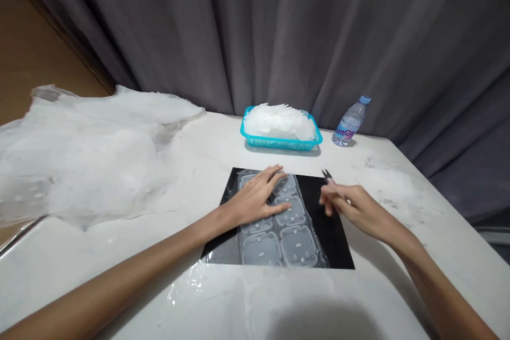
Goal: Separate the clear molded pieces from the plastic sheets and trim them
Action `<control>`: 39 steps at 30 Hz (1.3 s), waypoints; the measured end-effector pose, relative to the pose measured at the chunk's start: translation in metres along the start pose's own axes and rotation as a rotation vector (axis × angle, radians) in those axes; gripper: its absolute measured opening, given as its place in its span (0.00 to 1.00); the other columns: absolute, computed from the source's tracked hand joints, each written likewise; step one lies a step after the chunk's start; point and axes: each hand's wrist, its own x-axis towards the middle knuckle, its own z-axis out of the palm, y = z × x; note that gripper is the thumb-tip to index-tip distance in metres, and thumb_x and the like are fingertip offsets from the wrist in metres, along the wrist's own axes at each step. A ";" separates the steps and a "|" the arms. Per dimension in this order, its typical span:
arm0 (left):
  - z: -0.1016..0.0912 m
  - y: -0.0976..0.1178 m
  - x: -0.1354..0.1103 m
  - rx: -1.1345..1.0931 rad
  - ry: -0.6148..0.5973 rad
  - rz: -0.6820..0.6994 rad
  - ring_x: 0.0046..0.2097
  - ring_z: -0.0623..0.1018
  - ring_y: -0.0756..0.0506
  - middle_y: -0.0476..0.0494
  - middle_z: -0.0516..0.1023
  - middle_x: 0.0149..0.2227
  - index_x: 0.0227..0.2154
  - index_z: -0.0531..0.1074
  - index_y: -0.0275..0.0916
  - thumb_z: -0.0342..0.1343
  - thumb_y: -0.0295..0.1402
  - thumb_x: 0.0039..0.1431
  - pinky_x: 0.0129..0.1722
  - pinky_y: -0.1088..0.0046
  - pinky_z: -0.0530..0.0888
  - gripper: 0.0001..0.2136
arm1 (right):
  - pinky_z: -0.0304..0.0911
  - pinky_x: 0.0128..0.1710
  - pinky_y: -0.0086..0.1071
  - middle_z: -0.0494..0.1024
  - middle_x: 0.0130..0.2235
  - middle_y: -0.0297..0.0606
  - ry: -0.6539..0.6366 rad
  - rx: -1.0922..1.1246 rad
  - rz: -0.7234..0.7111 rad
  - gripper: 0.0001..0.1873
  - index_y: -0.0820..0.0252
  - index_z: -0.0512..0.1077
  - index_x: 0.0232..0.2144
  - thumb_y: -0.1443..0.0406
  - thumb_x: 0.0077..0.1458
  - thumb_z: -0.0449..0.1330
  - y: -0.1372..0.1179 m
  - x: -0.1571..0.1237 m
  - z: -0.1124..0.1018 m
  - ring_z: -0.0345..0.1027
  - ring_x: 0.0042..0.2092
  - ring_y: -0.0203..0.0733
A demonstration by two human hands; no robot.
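My left hand [257, 196] lies flat with fingers spread on a translucent plastic sheet [300, 244] marked with rows of rounded squares. Beneath the sheet is a black rectangular mat [334, 247]. My right hand [346, 204] is curled above the mat's right edge, its fingers slightly blurred. It holds small snips [327, 175] whose dark pointed blades stick out past the hand, slightly apart. The snips' handles are mostly hidden in the palm.
A turquoise basket [279, 143] heaped with white translucent pieces stands at the back. To its right is a water bottle [350, 123]. Large plastic bags of white material [91, 149] cover the table's left. Thin clear film [392, 183] lies at right, before a grey curtain [255, 32].
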 end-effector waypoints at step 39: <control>0.008 0.007 0.000 -0.017 -0.023 -0.032 0.74 0.58 0.32 0.33 0.60 0.73 0.59 0.76 0.41 0.62 0.56 0.60 0.71 0.50 0.62 0.31 | 0.70 0.48 0.36 0.80 0.43 0.39 0.088 -0.007 -0.307 0.06 0.55 0.75 0.43 0.63 0.71 0.57 0.013 0.016 0.054 0.76 0.45 0.45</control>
